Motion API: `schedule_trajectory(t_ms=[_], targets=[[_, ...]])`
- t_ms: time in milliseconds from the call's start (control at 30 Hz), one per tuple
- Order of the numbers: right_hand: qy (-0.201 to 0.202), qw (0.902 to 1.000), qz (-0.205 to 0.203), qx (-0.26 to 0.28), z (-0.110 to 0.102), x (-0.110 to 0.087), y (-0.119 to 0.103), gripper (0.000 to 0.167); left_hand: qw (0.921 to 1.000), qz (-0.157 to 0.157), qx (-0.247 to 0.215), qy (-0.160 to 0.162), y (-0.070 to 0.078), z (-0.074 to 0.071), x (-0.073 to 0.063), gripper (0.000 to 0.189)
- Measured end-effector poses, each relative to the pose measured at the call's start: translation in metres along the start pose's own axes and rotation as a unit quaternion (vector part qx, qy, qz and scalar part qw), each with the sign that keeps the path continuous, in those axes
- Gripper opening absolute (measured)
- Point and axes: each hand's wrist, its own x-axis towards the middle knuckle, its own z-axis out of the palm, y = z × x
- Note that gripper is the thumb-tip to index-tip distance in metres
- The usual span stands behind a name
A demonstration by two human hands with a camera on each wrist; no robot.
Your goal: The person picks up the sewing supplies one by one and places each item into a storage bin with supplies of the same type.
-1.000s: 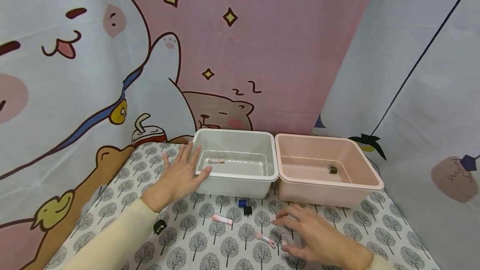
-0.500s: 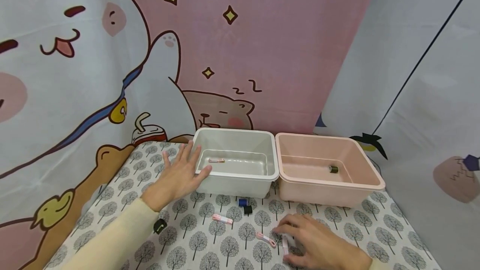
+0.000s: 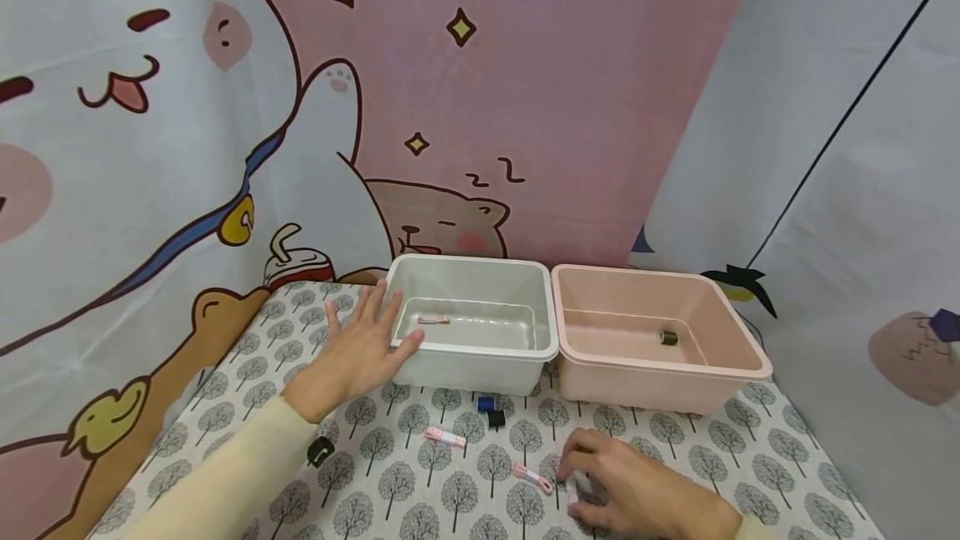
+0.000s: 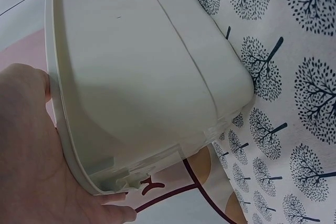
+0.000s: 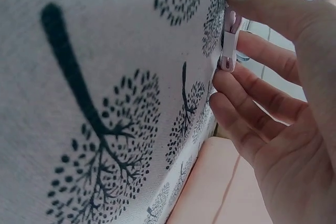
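Fingers (image 5: 262, 84) of the right hand (image 3: 637, 482) curve around a pale pink ribbon bundle (image 3: 572, 490) on the tabletop (image 3: 408, 515), thumb and forefinger somewhat apart; I cannot tell whether they pinch it. Just left of it lies a looped pink cord (image 3: 532, 478), and farther left a second ribbon bundle (image 3: 446, 437). Beyond these, a blue spool (image 3: 486, 403) and a black spool (image 3: 496, 419) sit just beside each other, near the front of the white bin (image 3: 472, 373). The left hand (image 3: 356, 357) spreads its fingers nearly straight against that bin's rim, at the left end. A dark spool (image 3: 320, 451) is near the left sleeve (image 3: 240, 465). Inside the white bin lies a small pink bundle (image 3: 433, 321); in the pink bin (image 3: 645, 390) alongside, a green spool (image 3: 667, 337). Behind hangs a cartoon-printed cloth (image 3: 555, 107).
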Motion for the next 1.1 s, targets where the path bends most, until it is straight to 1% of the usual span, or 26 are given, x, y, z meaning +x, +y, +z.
schedule_trajectory(t_ms=[200, 433, 633, 700, 767, 867, 967, 1100], targets=[[-0.001, 1.0, -0.004, 0.004, 0.0, 0.003, 0.001, 0.019, 1.0, 0.0, 0.001, -0.002, 0.0, -0.001, 0.0, 0.095], [0.045, 0.9972, -0.043, -0.042, 0.0, 0.004, 0.0, 0.02, 1.0, 0.001, 0.003, -0.001, 0.0, -0.001, -0.002, 0.096], [0.056, 0.9965, -0.041, -0.047, -0.003, 0.007, -0.002, 0.021, 1.0, -0.001, -0.001, 0.002, 0.001, -0.001, -0.002, 0.093], [0.07, 0.9945, -0.056, -0.054, -0.003, 0.008, -0.001, 0.022, 1.0, 0.0, 0.0, 0.002, 0.001, -0.001, -0.002, 0.094], [0.088, 0.991, -0.079, -0.062, -0.003, 0.009, -0.001, 0.023, 1.0, 0.0, -0.001, 0.001, 0.001, 0.0, -0.003, 0.095], [0.102, 0.9874, -0.101, -0.066, -0.005, 0.01, 0.001, 0.025, 1.0, -0.001, -0.002, 0.0, 0.001, 0.0, -0.003, 0.097], [0.107, 0.9868, -0.103, -0.064, -0.009, 0.013, 0.0, 0.027, 1.0, -0.001, -0.001, 0.0, 0.001, 0.0, -0.003, 0.096], [0.123, 0.9841, -0.101, -0.079, -0.015, 0.018, -0.003, 0.03, 1.0, -0.001, 0.0, 0.003, 0.001, 0.0, -0.002, 0.093]])
